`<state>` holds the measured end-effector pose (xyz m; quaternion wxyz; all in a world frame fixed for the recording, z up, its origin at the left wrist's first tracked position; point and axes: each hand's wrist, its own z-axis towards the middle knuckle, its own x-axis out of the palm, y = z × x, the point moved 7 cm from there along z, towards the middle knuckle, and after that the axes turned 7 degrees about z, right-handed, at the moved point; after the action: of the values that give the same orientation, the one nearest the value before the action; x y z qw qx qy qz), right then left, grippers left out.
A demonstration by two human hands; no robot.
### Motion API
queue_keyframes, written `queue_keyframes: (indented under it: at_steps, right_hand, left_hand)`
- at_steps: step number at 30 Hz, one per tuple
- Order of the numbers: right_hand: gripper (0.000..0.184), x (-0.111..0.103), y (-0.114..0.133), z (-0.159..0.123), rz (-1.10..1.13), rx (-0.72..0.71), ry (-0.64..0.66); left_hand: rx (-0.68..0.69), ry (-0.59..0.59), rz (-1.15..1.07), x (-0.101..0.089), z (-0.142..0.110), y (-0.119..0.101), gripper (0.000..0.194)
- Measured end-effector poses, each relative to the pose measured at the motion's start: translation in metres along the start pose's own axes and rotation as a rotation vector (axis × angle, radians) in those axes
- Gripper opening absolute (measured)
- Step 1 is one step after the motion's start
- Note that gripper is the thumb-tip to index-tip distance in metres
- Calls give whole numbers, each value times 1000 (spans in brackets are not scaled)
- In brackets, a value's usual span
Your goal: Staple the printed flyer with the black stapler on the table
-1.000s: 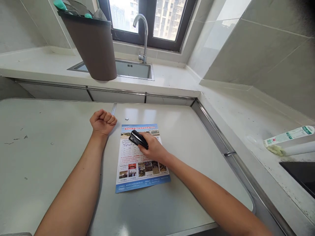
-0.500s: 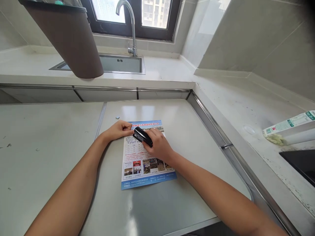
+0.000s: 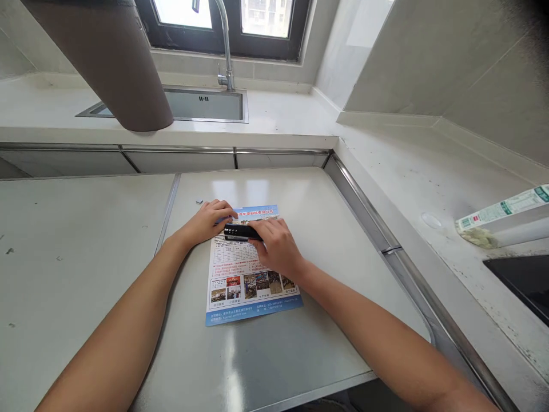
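A printed flyer (image 3: 253,286) with blue bands, a table and several photos lies on the white table. My right hand (image 3: 277,243) is closed around a black stapler (image 3: 241,232), which lies nearly level over the upper part of the flyer, its nose pointing left. At the flyer's upper left edge, my left hand (image 3: 211,220) grips the paper with curled fingers. Its fingertips are close to the stapler's nose, and the thumb is partly hidden. A tiny staple-strip-like piece (image 3: 199,201) sits on the table just beyond my left hand.
Behind the table (image 3: 334,343) runs a white counter (image 3: 283,114) with a sink (image 3: 206,106) and a tap (image 3: 227,51). A tall brown bin (image 3: 111,68) stands at the sink's left. On the right counter are a clear package with a green-white label (image 3: 504,212) and a black panel (image 3: 523,280).
The stapler has turned from slanting to nearly level, its nose shifting left to the flyer's left side. My left fingers have spread farther over the paper's edge. The view has shifted slightly.
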<state>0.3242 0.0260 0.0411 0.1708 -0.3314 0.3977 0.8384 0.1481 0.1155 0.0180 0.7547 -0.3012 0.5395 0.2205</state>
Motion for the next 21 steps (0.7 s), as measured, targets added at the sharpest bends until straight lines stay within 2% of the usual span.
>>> queue_keyframes:
  at_steps: [3, 6, 11, 21]
  right_hand:
    - [32, -23, -16, 6, 16, 10, -115]
    - [33, -33, -36, 10, 56, 44, -164]
    - [32, -26, -55, 12, 99, 77, -132]
    - [28, -24, -59, 17, 159, 66, -126]
  left_hand:
    - [9, 26, -4, 0, -1, -1, 27]
    - [10, 39, -26, -2, -1, -3, 29]
    - [4, 55, -66, -3, 0, -5, 32]
    - [-9, 91, -61, -2, 1, -5, 47]
